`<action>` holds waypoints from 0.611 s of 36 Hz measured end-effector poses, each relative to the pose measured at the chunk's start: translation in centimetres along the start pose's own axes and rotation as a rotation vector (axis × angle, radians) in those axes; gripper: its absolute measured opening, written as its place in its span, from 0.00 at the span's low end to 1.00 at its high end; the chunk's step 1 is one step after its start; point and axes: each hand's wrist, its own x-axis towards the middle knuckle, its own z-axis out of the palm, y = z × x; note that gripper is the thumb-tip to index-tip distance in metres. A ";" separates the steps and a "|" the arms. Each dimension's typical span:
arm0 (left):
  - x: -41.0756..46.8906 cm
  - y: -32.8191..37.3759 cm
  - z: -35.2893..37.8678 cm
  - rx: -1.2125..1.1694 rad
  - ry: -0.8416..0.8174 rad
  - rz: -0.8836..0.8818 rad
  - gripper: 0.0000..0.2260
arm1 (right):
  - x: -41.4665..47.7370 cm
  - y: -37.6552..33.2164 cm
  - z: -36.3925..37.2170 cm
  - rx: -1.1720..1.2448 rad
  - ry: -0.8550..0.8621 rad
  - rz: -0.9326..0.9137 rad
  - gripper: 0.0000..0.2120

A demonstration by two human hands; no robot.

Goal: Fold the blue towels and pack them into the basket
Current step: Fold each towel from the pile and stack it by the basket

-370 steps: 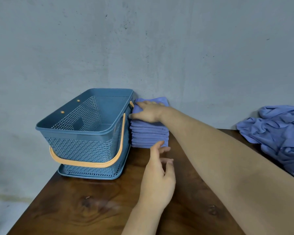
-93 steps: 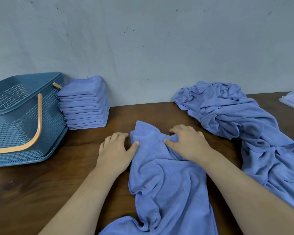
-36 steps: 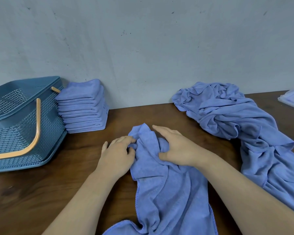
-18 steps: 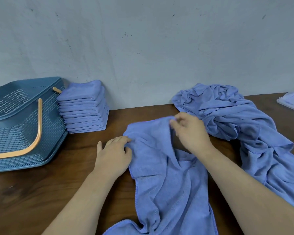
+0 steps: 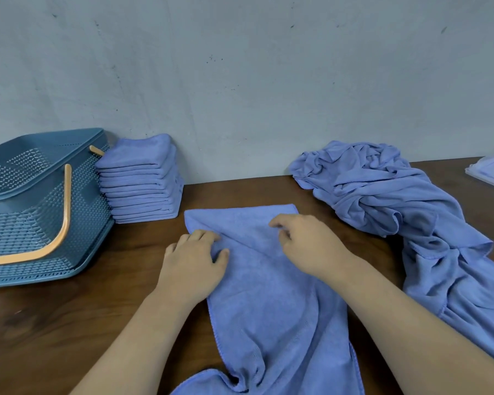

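The blue towel [image 5: 268, 309] lies on the dark wooden desk [image 5: 69, 323], straight in front of the person. Its far part is spread flat, with a straight far edge and both far corners showing. Its near part is rumpled and runs off the bottom of the view. A slanting crease crosses the flat part from left to right.

The left grip [image 5: 194, 260], a bare hand, rests on the towel's left edge. Its fingers are bent onto the cloth and its thumb is spread on the cloth. Whether it pinches the fabric or only presses it down, I cannot tell. The right grip [image 5: 311, 246] sits on the towel near the far right corner, fingers curled down toward the cloth. The fingertips are hidden under the hand, so I cannot tell if they clamp the towel.

To the left, a stack of folded towels [image 5: 143, 181] stands against the grey wall [image 5: 240, 81]. It is touching or just beside the blue perforated basket [image 5: 26, 223], whose orange handle [image 5: 66, 201] hangs down over its side. The part of the basket's inside that shows holds no towels.

To the right, a heap of unfolded towels [image 5: 382, 195] sprawls from the wall toward the near edge. A pale flat item [image 5: 491, 172] lies at the far right edge, too cropped to identify.
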 end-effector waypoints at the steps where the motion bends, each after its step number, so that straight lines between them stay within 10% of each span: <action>1: 0.1 -0.2 0.1 0.009 -0.016 0.005 0.22 | 0.0 0.1 0.4 -0.046 -0.033 0.008 0.17; 14: 0.9 -1.6 -0.5 -0.096 0.077 -0.065 0.15 | 1.3 2.3 -0.1 -0.237 0.143 0.014 0.18; 22: 1.2 -1.4 0.3 -0.102 -0.092 -0.010 0.23 | 1.5 2.9 1.9 -0.255 -0.160 0.052 0.30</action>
